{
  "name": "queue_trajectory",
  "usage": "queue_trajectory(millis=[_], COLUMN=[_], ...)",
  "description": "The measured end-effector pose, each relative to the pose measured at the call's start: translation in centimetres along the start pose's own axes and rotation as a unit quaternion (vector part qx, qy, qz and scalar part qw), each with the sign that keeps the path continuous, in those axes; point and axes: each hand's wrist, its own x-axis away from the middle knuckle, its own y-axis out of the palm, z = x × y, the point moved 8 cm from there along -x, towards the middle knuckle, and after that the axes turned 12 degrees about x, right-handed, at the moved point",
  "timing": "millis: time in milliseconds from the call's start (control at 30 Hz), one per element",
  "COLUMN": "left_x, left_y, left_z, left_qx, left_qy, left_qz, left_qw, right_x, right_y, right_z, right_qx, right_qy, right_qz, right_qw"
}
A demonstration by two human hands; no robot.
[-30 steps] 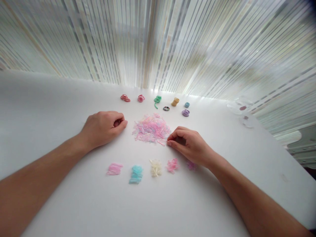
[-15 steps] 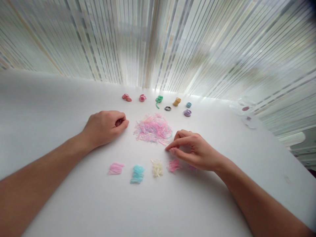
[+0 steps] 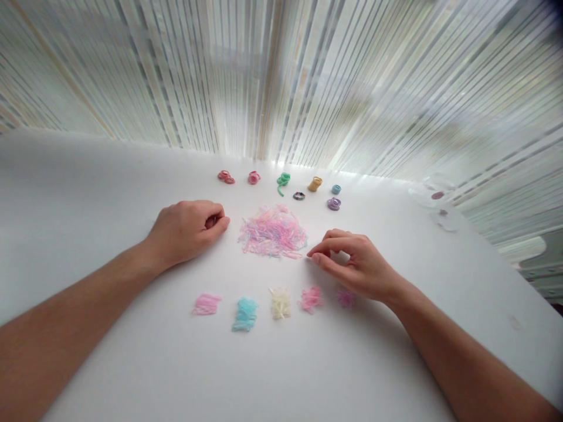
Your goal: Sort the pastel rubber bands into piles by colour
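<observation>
A loose pile of small pastel rubber bands (image 3: pixel 272 231), mostly pink, lies between my hands on the white table. My left hand (image 3: pixel 189 228) rests left of it, curled into a loose fist; nothing shows in its hollow. To the right, my right hand (image 3: pixel 352 261) has thumb and index fingertips pinched together near the pile's lower right edge. A pink band lies beside these fingertips; what they hold, if anything, is too small to see. Nearer me are separate heaps: light pink (image 3: pixel 207 304), turquoise (image 3: pixel 245 314), cream (image 3: pixel 280 303), deeper pink (image 3: pixel 311 299) and purple-pink (image 3: pixel 345 298).
Coiled bands in red (image 3: pixel 226 177), pink (image 3: pixel 254 177), green (image 3: pixel 284 180), yellow (image 3: pixel 315 184), blue (image 3: pixel 336 189) and purple (image 3: pixel 333 204) stand behind the pile, with a multicoloured ring (image 3: pixel 299 196). Clear plastic pieces (image 3: pixel 440 202) lie far right. A string curtain (image 3: pixel 264 76) hangs behind.
My right hand has shifted right and slightly up, uncovering the purple-pink heap. A pink band at the pile's lower right edge lies differently. My left hand has stayed put.
</observation>
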Motion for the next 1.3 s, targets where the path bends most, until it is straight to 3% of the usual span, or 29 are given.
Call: queue_trajectory(millis=[133,433,700,967,1300], left_x=[0.1,0.0,0.1,0.1,0.0], left_y=[0.0,-0.1,0.0,-0.1,0.0], left_z=[0.0,0.0,-0.1,0.0,-0.1], left_qx=[0.000,-0.001,0.006,-0.002,-0.001], left_qy=[0.001,-0.002,-0.002,-0.002,-0.002], left_qz=[-0.001,-0.004,-0.001,-0.003,-0.003], left_qw=[1.000,1.000,1.000,1.000,1.000], right_x=[0.0,0.3,0.2,0.4,0.3], right_y=[-0.2,0.8,0.2,0.9,0.4], right_z=[0.5,-0.6,-0.2,-1.3,-0.8], right_qx=[0.012,0.015,0.006,0.007,0.039], right_qy=[0.011,-0.034,-0.023,-0.059,-0.051], right_qz=[0.007,-0.036,-0.009,-0.056,-0.027], right_qw=[1.000,0.999,1.000,0.997,0.998])
